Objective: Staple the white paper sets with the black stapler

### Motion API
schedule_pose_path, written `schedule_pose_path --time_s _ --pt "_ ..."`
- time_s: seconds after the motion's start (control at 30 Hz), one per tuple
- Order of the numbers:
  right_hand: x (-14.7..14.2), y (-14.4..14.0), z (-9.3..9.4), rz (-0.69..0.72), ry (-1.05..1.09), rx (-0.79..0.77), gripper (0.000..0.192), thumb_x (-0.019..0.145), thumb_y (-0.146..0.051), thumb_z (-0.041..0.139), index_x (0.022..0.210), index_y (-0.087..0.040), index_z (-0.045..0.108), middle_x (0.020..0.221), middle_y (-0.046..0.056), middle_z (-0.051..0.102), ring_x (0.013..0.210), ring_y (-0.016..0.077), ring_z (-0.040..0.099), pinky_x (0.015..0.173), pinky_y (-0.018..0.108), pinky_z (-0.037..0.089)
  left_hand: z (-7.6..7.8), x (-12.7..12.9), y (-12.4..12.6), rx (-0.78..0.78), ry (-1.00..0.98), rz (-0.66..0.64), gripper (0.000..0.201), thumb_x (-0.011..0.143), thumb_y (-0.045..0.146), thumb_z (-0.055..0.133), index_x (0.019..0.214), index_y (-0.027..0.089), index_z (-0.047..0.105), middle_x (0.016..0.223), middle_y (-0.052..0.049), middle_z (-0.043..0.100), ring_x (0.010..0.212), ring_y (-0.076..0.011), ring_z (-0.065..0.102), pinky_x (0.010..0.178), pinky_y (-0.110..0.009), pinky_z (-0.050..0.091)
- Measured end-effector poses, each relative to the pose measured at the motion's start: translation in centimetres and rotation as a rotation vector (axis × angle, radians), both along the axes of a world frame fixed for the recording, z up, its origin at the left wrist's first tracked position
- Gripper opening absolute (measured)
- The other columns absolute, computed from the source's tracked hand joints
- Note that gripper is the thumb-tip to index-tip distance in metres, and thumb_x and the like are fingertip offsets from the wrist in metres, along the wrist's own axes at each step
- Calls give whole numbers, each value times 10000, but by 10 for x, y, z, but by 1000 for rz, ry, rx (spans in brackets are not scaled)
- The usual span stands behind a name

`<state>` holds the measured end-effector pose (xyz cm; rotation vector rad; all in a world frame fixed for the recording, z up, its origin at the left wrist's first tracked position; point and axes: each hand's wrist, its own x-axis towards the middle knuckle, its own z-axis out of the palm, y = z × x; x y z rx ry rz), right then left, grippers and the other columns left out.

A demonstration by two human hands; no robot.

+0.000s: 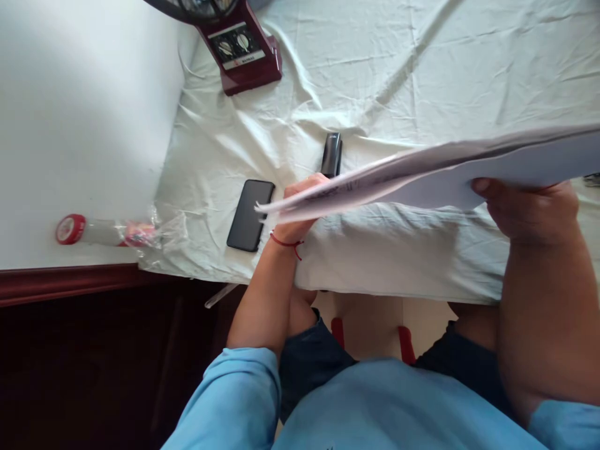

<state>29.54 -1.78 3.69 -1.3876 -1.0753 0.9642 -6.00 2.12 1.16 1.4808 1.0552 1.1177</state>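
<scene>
And the right hand [534, 209] grips the papers [422, 194], thumb pressed on the sheets, raised over the table [398, 62]! Their left ends splay, so with one side unsupported, sheets could slide out of line. The left hand [305, 184], half hidden behind, hides its grip: can't tell. Over left, clear plastic packaging [173, 234] holds something reddish, contents unclear. Farther, a black stapler-like tool [332, 153] by the left fingers.

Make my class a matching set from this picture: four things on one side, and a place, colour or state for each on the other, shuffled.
Things:
1. Phone
2. Papers
3. Fan
4. Bracelet

Descriptions:
A. Gripped by the right hand
B. Red, around the left wrist
C. Lying flat on the cloth
D. Maroon base with dials

Pairs: 1-C, 2-A, 3-D, 4-B
</scene>
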Motion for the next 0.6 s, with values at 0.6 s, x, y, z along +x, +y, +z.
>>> schedule_pose_path --time_s 0.6 --pt "7 7 -5 34 22 -48 339 813 -476 761 1042 -228 724 1196 3 660 1067 118 655 1000 281 529 -9 16 -8 -254 -66 -65 477 849 518 921 1172 176 837 1265 -109 817 1197 -273 752 1079 -394 643"
